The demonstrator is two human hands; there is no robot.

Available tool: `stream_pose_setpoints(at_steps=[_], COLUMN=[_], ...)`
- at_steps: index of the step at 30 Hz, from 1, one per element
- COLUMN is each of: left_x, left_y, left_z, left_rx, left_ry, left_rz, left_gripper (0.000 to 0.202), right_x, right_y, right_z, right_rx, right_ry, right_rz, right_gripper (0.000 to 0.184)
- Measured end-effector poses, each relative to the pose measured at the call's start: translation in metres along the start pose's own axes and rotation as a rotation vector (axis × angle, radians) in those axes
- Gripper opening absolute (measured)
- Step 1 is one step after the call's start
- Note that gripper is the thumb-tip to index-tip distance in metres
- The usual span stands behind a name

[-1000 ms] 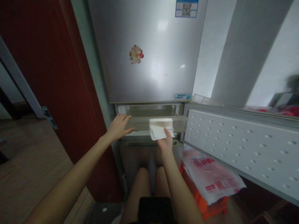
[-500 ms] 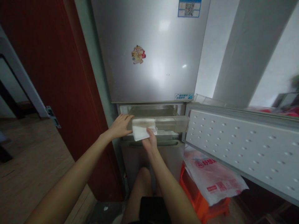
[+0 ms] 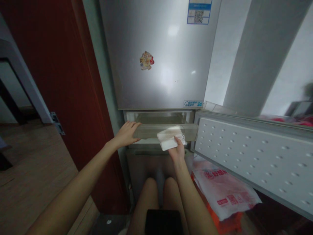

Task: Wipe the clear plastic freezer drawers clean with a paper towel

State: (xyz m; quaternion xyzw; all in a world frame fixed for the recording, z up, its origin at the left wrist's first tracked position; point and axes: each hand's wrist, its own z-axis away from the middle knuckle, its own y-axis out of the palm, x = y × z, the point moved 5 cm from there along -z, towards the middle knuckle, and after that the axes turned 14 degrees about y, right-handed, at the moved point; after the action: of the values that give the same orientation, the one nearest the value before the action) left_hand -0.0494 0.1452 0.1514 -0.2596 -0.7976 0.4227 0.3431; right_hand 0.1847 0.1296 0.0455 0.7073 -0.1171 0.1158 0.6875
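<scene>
A clear plastic drawer (image 3: 146, 131) sits partly pulled out of the middle compartment of a silver fridge (image 3: 158, 81). My left hand (image 3: 126, 133) grips the left end of the drawer front, thumb below and fingers over the top edge. In my right hand (image 3: 178, 150) is a folded white cloth (image 3: 168, 138), pinched under the thumb. The cloth lies against the right half of the drawer front and hides part of it. The fingers behind the cloth are hidden.
The compartment's door (image 3: 254, 153) stands swung open to the right. Below it a white plastic bag with red print (image 3: 225, 189) lies on an orange stool (image 3: 227, 223). A dark red wooden door (image 3: 80, 98) stands close on the left. My knees are near the lower fridge door (image 3: 139, 166).
My right hand has moved the cloth rightward along the drawer front, and the cloth is now more tilted. My left hand keeps its hold on the left end. The view has shifted slightly.
</scene>
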Motion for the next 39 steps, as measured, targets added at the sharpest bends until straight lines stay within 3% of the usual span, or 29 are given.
stream_pose_setpoints(at_steps=[6, 15, 19, 27, 32, 39], left_x=[0.0, -0.002, -0.002, 0.004, 0.012, 0.013], left_y=[0.0, -0.004, -0.004, -0.01, -0.012, -0.012], left_z=[0.0, -0.001, -0.001, -0.003, -0.005, -0.006], left_rx=[0.005, 0.063, 0.082, 0.147, 0.173, 0.184], left_ry=[0.0, -0.005, 0.014, 0.069, 0.091, 0.06], left_rz=[-0.014, 0.026, 0.035, 0.13, 0.21, 0.158], left_gripper=[0.074, 0.08, 0.082, 0.089, 0.081, 0.081], right_x=[-0.013, -0.08, -0.098, -0.099, -0.1, -0.101], right_y=[0.002, 0.027, 0.035, 0.039, 0.039, 0.041], right_z=[-0.006, -0.022, -0.025, -0.026, -0.028, -0.031], right_rx=[-0.014, 0.011, 0.032, 0.06, 0.076, 0.114], right_ry=[-0.016, 0.063, 0.097, 0.113, 0.122, 0.156], right_rz=[0.044, 0.171, 0.223, 0.292, 0.325, 0.396], right_gripper=[0.027, 0.024, 0.026, 0.027, 0.03, 0.027])
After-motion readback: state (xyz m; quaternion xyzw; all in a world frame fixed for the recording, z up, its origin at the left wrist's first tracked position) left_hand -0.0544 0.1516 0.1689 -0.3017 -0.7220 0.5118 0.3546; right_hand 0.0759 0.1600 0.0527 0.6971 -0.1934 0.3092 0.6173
